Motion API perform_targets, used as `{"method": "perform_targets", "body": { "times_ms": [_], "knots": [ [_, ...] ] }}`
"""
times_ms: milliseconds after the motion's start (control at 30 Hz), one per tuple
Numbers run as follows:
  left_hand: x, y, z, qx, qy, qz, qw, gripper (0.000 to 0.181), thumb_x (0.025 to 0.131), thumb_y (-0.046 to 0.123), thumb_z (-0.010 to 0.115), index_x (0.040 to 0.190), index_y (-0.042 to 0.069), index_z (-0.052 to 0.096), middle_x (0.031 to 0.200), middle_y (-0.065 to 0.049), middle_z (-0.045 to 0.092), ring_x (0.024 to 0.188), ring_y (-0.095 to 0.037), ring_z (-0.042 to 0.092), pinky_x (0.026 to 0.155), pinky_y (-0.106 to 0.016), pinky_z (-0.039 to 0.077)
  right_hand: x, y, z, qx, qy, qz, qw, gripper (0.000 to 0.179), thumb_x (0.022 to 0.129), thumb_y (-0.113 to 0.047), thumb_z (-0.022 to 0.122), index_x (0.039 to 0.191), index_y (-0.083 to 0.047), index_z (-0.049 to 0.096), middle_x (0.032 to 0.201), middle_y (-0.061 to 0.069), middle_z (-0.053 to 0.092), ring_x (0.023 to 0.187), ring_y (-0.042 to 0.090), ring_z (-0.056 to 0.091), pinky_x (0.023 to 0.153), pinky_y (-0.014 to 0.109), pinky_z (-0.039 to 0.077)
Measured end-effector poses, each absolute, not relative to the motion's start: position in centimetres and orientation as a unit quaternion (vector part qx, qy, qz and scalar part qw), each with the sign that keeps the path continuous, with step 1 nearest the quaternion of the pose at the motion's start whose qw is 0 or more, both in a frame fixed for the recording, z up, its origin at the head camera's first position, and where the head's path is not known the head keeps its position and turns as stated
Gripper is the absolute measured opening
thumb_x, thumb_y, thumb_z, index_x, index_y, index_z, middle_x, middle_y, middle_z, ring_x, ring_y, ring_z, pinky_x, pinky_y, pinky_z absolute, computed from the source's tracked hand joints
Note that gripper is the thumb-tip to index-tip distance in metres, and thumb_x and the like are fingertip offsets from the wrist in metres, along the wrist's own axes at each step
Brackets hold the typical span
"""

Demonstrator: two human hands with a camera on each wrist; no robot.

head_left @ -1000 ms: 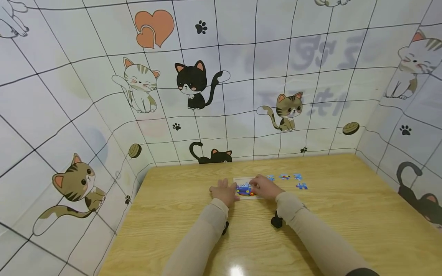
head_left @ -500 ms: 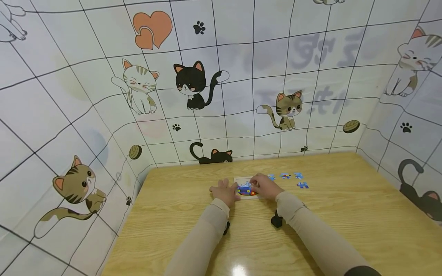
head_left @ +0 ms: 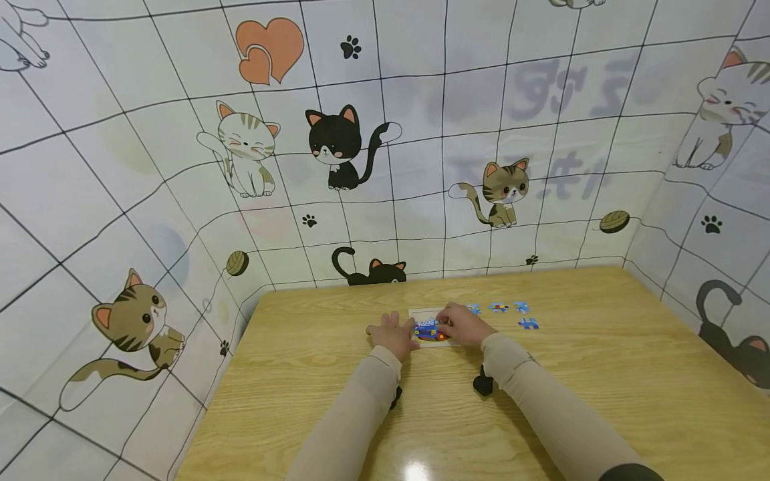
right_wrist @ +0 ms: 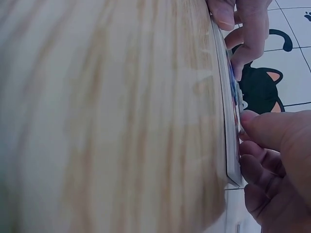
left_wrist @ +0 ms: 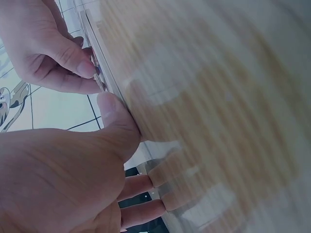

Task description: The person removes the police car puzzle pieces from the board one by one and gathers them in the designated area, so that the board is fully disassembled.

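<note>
A small jigsaw board (head_left: 423,314) with a pale rim lies flat on the table between the hands. Blue vehicle artwork (head_left: 427,330) fills its lower part. My left hand (head_left: 394,336) rests with fingers spread beside the board's left side, thumb along its edge. Over the right half of the board, my right hand (head_left: 468,327) pinches a small puzzle piece (left_wrist: 99,81) between thumb and fingers, low against the surface. In the right wrist view, the right thumb (right_wrist: 265,127) presses down close to the board's face. The palm hides most of that piece in the head view.
Several loose puzzle pieces (head_left: 498,307) lie behind and right of the right hand, one puzzle piece (head_left: 529,323) nearer than the others. The wooden table (head_left: 313,334) meets a cat-patterned cloth wall (head_left: 415,200) at the back and sides.
Both hands keep nearly the same places at the board, with the right fingers still on the piece. The head view shifts only slightly.
</note>
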State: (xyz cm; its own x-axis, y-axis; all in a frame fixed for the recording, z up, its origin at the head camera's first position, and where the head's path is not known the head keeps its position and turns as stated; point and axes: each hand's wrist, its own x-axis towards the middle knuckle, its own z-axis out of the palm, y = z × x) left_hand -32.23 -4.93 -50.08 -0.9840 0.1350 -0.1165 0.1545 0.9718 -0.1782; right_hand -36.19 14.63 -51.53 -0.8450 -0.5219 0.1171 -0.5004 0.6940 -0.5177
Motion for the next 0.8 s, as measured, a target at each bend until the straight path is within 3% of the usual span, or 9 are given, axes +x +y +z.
{"method": "perform_targets", "body": {
  "times_ms": [600, 800],
  "knots": [
    [-33.2, -4.3, -50.0, 0.061, 0.993, -0.076, 0.066, 0.059, 0.095, 0.064, 0.051, 0.151, 0.045, 0.041, 0.132, -0.005, 0.043, 0.125, -0.028, 0.04, 0.082, -0.059, 0.05, -37.3, 15.6, -51.2, -0.269, 0.908, -0.32, 0.038, 0.024, 0.1, -0.012, 0.066, 0.12, 0.001, 0.07, 0.101, 0.004, 0.061, 0.085, 0.014, 0.059, 0.076, 0.036, 0.053],
    [-33.5, -4.2, -50.1, 0.061, 0.994, -0.07, 0.064, 0.06, 0.095, 0.062, 0.053, 0.15, 0.041, 0.042, 0.129, -0.005, 0.043, 0.121, -0.028, 0.041, 0.081, -0.057, 0.05, -37.4, 16.8, -50.8, -0.251, 0.911, -0.325, 0.047, 0.026, 0.102, -0.015, 0.063, 0.123, -0.002, 0.069, 0.11, 0.005, 0.061, 0.091, 0.017, 0.059, 0.08, 0.038, 0.053]
  ]
}}
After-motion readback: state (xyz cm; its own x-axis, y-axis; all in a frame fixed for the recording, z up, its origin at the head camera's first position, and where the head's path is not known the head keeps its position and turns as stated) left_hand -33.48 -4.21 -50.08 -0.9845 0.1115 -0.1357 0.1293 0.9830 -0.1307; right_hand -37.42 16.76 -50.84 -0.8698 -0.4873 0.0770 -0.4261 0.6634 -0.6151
